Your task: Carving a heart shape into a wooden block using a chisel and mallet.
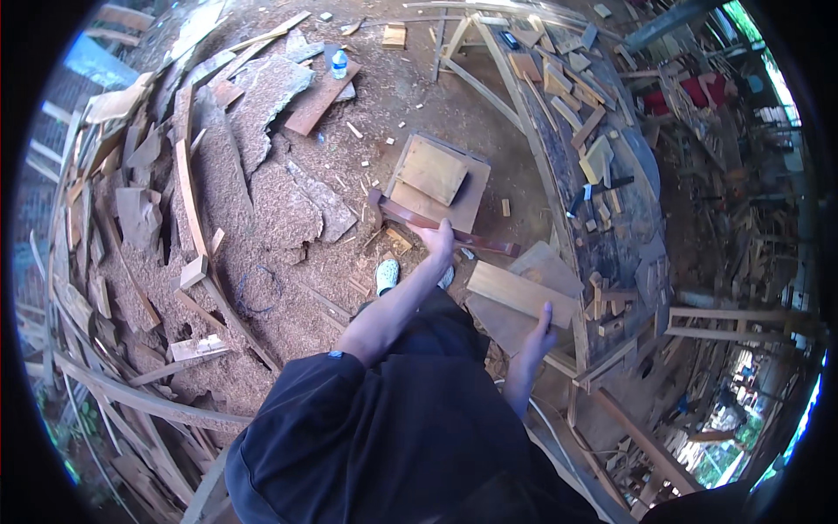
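**A:** ok so what step is this? Left hand (436,240) has the reddish-brown bar (403,211) around its middle, right hand (534,343) has the pale board (515,288).

**B:** Handling both pieces at once, I'd say. Left grip is wrapped round the bar, thumb on top. Right grip looks like it's pinching the board's right end, thumb on the upper face, fingers hidden underneath.

**A:** And where's everything sitting?

**B:** Bar's out in front of the body, angled across the near side of the stacked panels (428,170). Board's right by the near part of the cluttered table (624,229).

**A:** So the next move calls for what?

**B:** imo a level right wrist, since the board's only held at one end, and minding the bar's right tip near the table.
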